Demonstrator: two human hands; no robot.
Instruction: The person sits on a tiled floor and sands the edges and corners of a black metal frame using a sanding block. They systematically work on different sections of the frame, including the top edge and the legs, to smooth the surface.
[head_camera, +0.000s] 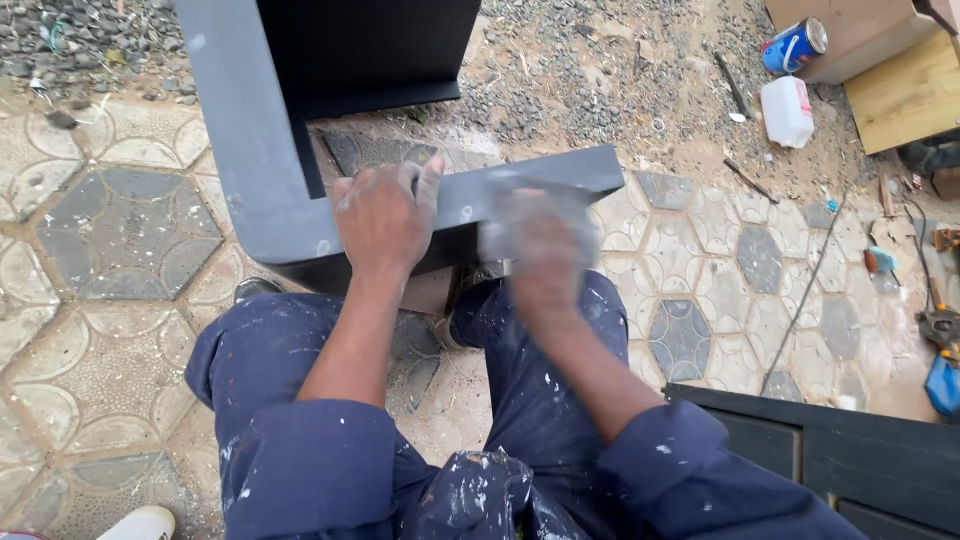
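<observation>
Grey painted wood: the frame lies on the paving before the knees. The left hand presses flat, fingers open. The right hand is blurred on the rail, its grip unreadable. A white jug, a can and a dark panel lie well apart.

The dusty left hand lies flat, palm down, with fingers stretched forward. The right hand looks blurry, its fingers bent. Both arms reach forward between the knees.
</observation>
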